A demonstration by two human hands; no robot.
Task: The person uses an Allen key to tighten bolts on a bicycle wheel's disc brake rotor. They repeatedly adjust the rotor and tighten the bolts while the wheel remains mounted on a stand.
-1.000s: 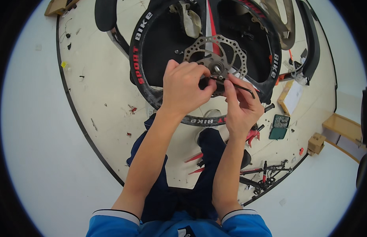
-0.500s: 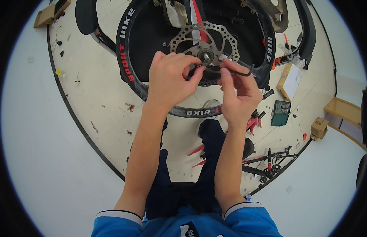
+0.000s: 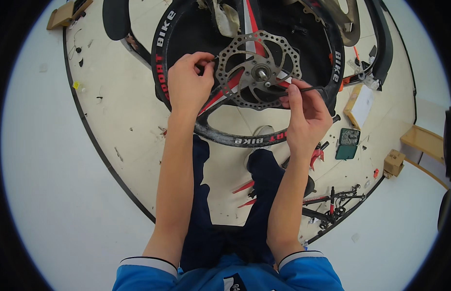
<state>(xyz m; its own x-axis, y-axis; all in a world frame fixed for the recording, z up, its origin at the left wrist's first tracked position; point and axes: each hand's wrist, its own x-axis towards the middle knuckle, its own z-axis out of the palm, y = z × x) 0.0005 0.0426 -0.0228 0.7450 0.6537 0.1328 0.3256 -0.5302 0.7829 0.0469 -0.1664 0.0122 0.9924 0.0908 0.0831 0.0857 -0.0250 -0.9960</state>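
A bicycle wheel (image 3: 245, 141) with a black rim and red-and-white spokes lies flat on a black chair seat (image 3: 184, 36). At its hub sits a silver brake disc (image 3: 293, 54), with the threaded axle (image 3: 262, 73) poking up through the middle. A small bolt (image 3: 267, 84) stands in the hub beside the axle. My right hand (image 3: 310, 109) holds a dark hex key (image 3: 310, 88) just right of the disc. Left of the disc is my left hand (image 3: 189, 85), its thumb and fingertips pinched together; whatever is between them is too small to tell.
Chair armrests flank the wheel, the left armrest (image 3: 116, 19) being nearest. On the floor to the right lie a green case (image 3: 347, 143) of small parts, a white-and-yellow box (image 3: 360, 105), a cardboard box (image 3: 393, 162) and a bike frame (image 3: 332, 203). My legs are below the wheel.
My left hand has moved left from the hub to the disc's left side. My right hand has shifted slightly right and down with the hex key, uncovering the disc and the bolt.
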